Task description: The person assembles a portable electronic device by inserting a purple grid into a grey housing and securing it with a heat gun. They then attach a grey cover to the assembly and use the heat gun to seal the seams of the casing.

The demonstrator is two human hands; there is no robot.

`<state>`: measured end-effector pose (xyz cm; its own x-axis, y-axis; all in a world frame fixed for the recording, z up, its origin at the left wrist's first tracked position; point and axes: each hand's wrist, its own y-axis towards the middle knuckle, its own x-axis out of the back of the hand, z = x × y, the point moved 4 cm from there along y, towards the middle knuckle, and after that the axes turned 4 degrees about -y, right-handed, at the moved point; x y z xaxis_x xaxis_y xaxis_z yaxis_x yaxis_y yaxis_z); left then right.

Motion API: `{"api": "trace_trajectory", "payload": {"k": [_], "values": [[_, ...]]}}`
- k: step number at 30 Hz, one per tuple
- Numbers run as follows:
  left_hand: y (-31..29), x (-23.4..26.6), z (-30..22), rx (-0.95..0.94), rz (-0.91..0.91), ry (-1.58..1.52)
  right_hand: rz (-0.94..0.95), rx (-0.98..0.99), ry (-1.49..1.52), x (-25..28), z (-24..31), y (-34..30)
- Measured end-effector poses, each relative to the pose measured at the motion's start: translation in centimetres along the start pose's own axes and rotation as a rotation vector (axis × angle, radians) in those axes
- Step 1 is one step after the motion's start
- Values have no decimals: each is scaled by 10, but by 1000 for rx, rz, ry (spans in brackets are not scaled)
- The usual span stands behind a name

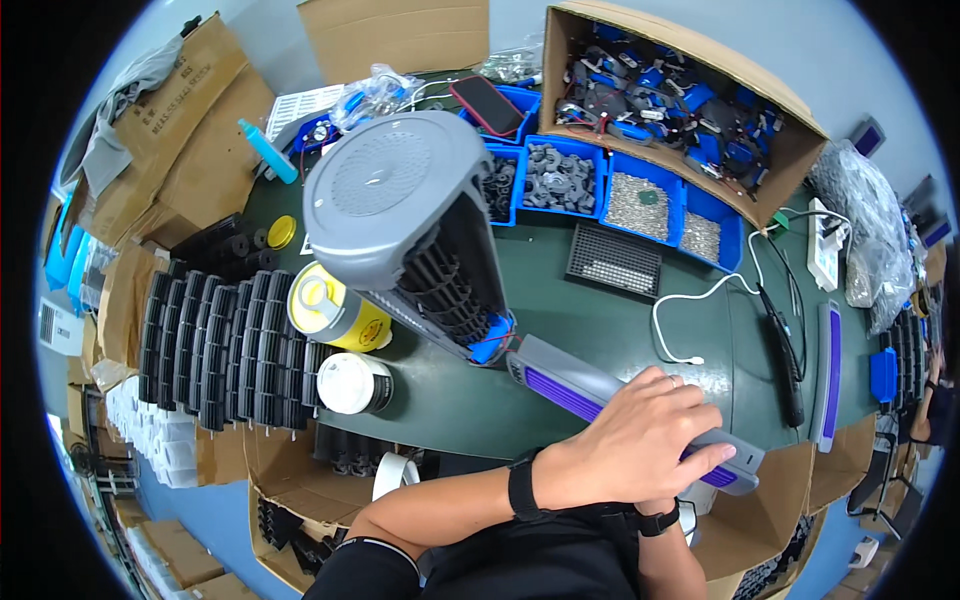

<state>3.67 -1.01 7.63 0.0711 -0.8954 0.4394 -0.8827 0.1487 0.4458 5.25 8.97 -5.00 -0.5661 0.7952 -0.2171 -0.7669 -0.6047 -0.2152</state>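
Note:
My left hand (640,435) reaches across to the right, a black band on its wrist. Its fingers are closed over a long grey housing with a purple grille (565,393), lying slantwise near the table's front edge. Most of my right hand (656,506) is hidden under the left one, so its fingers do not show. Beyond the housing's far end stands a grey tower-shaped fan body (400,200) with an open side and a black ribbed roller inside. A blue piece (492,340) with thin red wires sits at its foot, close to the housing.
Blue bins (562,175) of small parts line the back, below a carton (690,165) of blue-and-black parts. Black rollers (225,345), a yellow-grey canister (335,310) and a white tub (352,384) stand left. A soldering iron (785,365), white cable (690,297) and another purple-grey housing (828,375) lie right.

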Motion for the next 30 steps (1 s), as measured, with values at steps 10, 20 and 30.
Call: {"api": "trace_trajectory", "payload": {"k": [10, 20, 30], "values": [[-15, -5, -17, -97, -2, -8, -135, 100, 106, 11, 28, -5], [-50, -65, 16, -36, 116, 380, -569, 319, 36, 160, 60, -57], [1, -54, 25, -23, 30, 383, -883, 452, -936, 96, 63, -70]]}}
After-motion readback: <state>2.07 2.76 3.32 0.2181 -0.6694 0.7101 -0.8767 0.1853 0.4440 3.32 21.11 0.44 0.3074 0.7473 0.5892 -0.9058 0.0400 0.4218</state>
